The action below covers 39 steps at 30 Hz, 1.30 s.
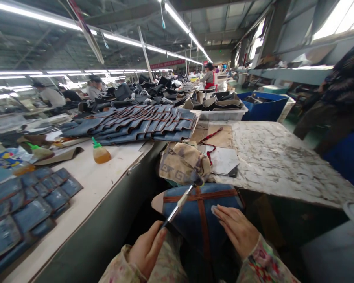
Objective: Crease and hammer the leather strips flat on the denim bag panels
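Note:
My left hand (147, 245) is wrapped round the dark handle of a hammer (177, 206). Its shiny shaft slants up to the right, and the dark head sits just above the far edge of a blue panel (183, 220). Brown strips cross on this panel, which lies over my lap. My right hand (237, 228) rests on the panel's right side with fingers stretched out together. Something small and whitish shows at its fingertips; whether it is a finger cover I cannot tell. Beyond the panel sits a bunched tan patterned cloth (183, 163).
Overlapping blue panels (135, 124) lie on the table ahead; more blue pieces (26, 204) are at left. A glue bottle (101, 152) stands on the left table. A worn white tabletop (271, 157) extends right, with a red cord (211, 137) near it. A person (339, 86) stands at right.

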{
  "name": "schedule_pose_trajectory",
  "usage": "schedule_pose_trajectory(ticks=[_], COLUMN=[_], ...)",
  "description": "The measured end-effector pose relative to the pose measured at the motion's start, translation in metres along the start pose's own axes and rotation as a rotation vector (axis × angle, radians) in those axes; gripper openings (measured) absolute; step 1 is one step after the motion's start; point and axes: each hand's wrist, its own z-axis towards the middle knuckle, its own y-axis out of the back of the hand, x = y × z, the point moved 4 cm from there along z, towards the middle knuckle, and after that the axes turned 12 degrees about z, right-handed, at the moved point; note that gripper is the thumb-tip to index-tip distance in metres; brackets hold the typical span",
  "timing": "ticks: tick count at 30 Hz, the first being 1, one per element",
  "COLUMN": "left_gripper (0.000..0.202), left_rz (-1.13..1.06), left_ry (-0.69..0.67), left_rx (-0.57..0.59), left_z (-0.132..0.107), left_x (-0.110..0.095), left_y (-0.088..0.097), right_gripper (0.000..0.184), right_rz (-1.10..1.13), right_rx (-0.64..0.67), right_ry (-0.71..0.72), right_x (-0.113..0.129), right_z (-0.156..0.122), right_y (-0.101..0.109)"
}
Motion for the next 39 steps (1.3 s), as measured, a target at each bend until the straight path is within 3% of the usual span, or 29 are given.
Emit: schedule_pose_trajectory(ticks=[4, 7, 11, 14, 20, 23, 28, 31, 34, 39], left_gripper=[0.037, 0.04, 0.042, 0.036, 0.035, 0.033, 0.035, 0.033, 0.036, 0.035], left_rz=[0.028, 0.004, -0.027, 0.107, 0.196, 0.363, 0.413, 0.477, 0.404, 0.238], left_ry=[0.065, 0.038, -0.024, -0.047, -0.16, -0.124, -0.137, -0.094, -0.129, -0.053], left_rx=[0.032, 0.029, 0.057, 0.141, 0.164, 0.25, 0.188, 0.259, 0.215, 0.151], left_z=[-0.003, 0.001, 0.011, 0.02, 0.043, 0.056, 0.067, 0.061, 0.048, 0.018], left_x=[0.009, 0.003, -0.012, -0.025, -0.068, -0.084, -0.101, -0.095, -0.081, -0.035], left_y=[-0.003, -0.004, -0.008, -0.014, -0.015, -0.025, -0.027, -0.026, -0.022, -0.015], right_gripper=[0.034, 0.035, 0.036, 0.036, 0.035, 0.033, 0.034, 0.034, 0.033, 0.036], right_rz=[-0.008, -0.016, -0.044, -0.06, -0.065, -0.072, -0.054, -0.033, -0.023, -0.013], right_rx=[-0.021, -0.015, -0.029, -0.028, -0.039, -0.048, -0.063, -0.038, -0.027, -0.036], right_ry=[-0.006, -0.009, -0.011, -0.014, -0.009, -0.002, 0.002, -0.014, -0.004, 0.015], right_x=[0.0, 0.0, 0.001, 0.002, 0.002, 0.002, 0.002, -0.001, -0.004, -0.005], right_z=[0.001, 0.001, -0.002, -0.004, -0.003, -0.003, -0.005, -0.006, -0.008, -0.012], right_y=[0.0, 0.0, 0.0, 0.0, 0.001, 0.002, 0.004, 0.004, 0.003, 0.002])
